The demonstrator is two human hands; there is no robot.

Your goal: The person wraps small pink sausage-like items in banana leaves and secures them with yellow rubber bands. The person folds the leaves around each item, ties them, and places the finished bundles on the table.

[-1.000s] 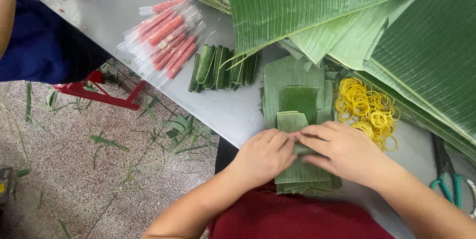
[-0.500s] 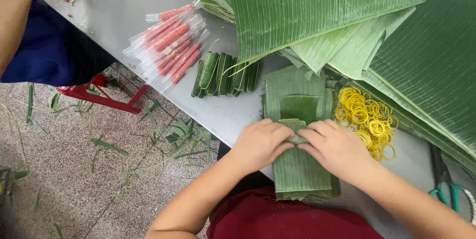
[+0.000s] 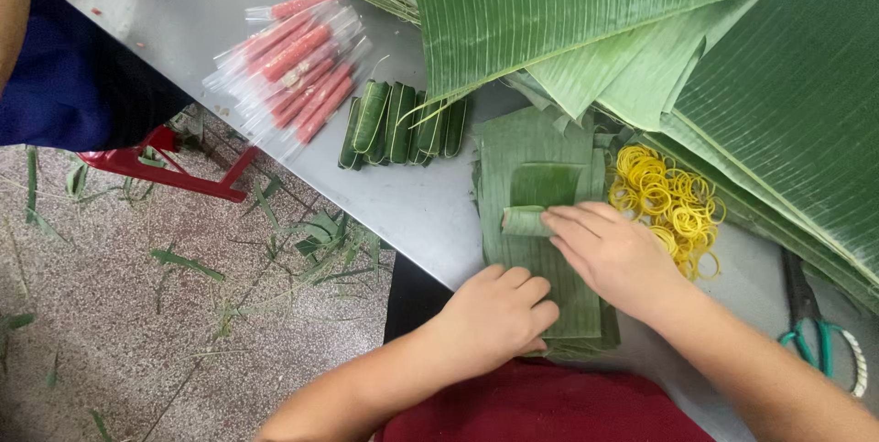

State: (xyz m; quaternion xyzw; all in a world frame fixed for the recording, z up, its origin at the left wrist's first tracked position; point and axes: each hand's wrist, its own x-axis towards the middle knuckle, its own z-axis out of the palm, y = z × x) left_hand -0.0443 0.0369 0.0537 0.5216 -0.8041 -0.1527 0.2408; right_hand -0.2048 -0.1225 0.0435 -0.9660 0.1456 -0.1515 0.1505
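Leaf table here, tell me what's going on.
A person is rolling a small leaf roll on a stack of cut leaf pieces. The right hand presses fingertips against the roll; the left hand is curled on the near end of the stack. Yellow rubber bands lie right of the stack, finished green rolls and packets of red sticks further along the metal table.
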